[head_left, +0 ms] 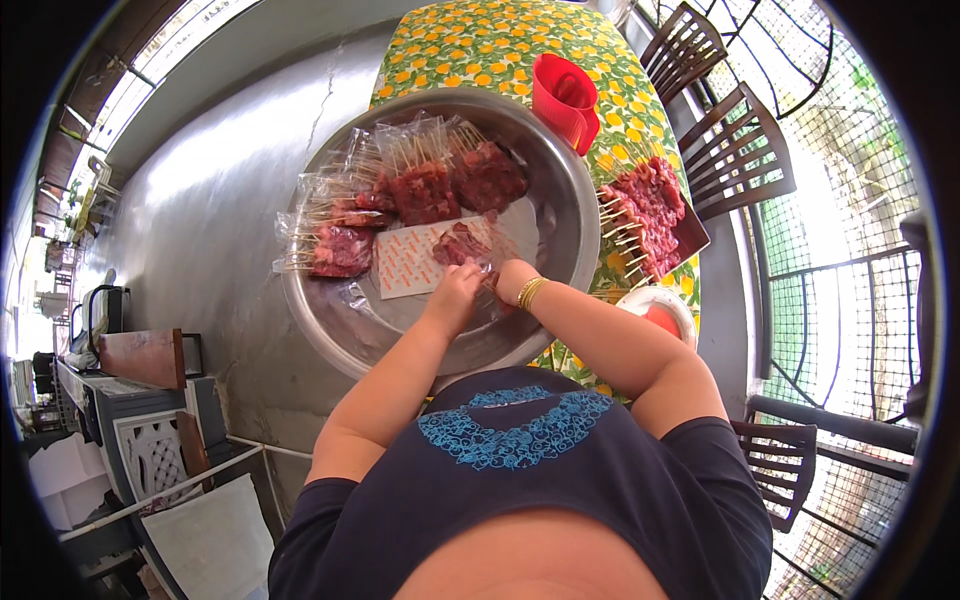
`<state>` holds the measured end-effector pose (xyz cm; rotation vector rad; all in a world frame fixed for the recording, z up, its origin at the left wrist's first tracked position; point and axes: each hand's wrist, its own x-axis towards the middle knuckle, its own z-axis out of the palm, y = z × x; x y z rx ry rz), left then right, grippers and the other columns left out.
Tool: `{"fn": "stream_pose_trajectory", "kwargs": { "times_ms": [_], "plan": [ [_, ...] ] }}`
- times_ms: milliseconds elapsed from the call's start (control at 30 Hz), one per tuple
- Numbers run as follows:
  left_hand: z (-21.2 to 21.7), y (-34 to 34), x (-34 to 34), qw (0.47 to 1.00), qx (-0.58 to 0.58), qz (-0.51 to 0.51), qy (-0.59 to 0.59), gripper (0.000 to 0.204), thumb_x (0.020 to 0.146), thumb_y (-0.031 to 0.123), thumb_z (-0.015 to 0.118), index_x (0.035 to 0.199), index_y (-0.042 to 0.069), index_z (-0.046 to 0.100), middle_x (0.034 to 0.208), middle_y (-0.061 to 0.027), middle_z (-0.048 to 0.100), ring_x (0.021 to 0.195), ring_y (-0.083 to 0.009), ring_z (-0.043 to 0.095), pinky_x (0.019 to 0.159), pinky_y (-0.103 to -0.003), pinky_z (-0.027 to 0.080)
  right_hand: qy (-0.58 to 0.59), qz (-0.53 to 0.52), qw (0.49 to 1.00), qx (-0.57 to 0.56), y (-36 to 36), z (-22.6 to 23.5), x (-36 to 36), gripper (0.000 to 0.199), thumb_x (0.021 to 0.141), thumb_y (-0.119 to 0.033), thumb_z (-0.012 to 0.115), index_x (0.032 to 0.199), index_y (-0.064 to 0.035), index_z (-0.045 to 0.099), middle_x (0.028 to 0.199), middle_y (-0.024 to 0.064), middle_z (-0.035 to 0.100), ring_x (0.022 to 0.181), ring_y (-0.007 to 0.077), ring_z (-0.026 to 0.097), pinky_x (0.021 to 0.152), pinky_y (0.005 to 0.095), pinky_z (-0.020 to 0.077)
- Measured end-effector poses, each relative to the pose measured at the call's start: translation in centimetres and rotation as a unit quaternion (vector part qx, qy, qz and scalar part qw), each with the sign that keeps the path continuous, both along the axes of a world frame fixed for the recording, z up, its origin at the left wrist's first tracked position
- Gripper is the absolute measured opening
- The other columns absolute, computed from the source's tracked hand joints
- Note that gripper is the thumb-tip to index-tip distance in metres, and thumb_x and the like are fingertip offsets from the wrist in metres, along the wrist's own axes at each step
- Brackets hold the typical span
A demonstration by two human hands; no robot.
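Both my hands are together over the wide metal basin [578,215], at its near side. My left hand [458,288] has its fingers closed on the edge of a clear plastic bag [512,238] with red raw meat [460,244] in it. Close beside it, my right hand [514,280], with gold bangles at the wrist, pinches the same bag; its fingertips are partly hidden. Under the bag lies a white packet with orange print [402,262]. Several bagged bundles of skewered meat [424,192] rest along the basin's left and far sides, sticks pointing outward.
Right of the basin, a tray [692,236] holds a pile of meat skewers [648,215]. A red pitcher [566,98] stands beyond the basin on the lemon-patterned tablecloth [450,50]. A white bowl [684,308] sits by my right forearm. Wooden chairs [738,150] line the right side.
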<state>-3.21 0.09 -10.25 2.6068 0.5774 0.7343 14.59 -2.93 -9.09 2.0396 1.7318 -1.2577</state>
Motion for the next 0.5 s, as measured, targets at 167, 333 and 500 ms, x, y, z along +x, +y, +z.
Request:
{"fn": "stream_pose_trajectory", "kwargs": {
  "times_ms": [167, 333, 500],
  "plan": [
    [-2.3, -0.1, -0.4, 0.994, -0.079, 0.003, 0.08, 0.028, 0.073, -0.011, 0.058, 0.097, 0.002, 0.066, 0.101, -0.0171, 0.063, 0.096, -0.0399, 0.059, 0.086, -0.047, 0.049, -0.102, 0.053, 0.988, 0.101, -0.5, -0.3, -1.1, 0.026, 0.087, -0.024, 0.066, 0.101, -0.0061, 0.079, 0.105, 0.0195, 0.074, 0.103, 0.0348, 0.071, 0.092, 0.0439, 0.0551],
    [-2.0, -0.4, 0.1, 0.987, -0.137, 0.022, 0.087, 0.031, 0.075, -0.01, 0.053, 0.101, 0.005, 0.06, 0.1, -0.0177, 0.06, 0.095, -0.042, 0.057, 0.083, -0.05, 0.047, -0.091, 0.016, 0.98, 0.176, -0.3, 4.2, 2.5, 0.028, 0.087, -0.025, 0.061, 0.095, -0.0036, 0.078, 0.098, 0.0206, 0.074, 0.097, 0.0349, 0.072, 0.089, 0.0446, 0.0557],
    [-0.6, -1.6, -0.6, 0.991, -0.095, 0.054, 0.076, 0.026, 0.08, -0.005, 0.058, 0.104, 0.007, 0.059, 0.102, -0.0169, 0.059, 0.096, -0.0412, 0.057, 0.083, -0.049, 0.048, 0.052, -0.389, 0.848, 0.357, -2.5, 8.8, 16.1, 0.028, 0.087, -0.028, 0.061, 0.102, -0.0108, 0.078, 0.095, 0.0173, 0.075, 0.094, 0.0338, 0.072, 0.087, 0.0433, 0.056]
  ]
}}
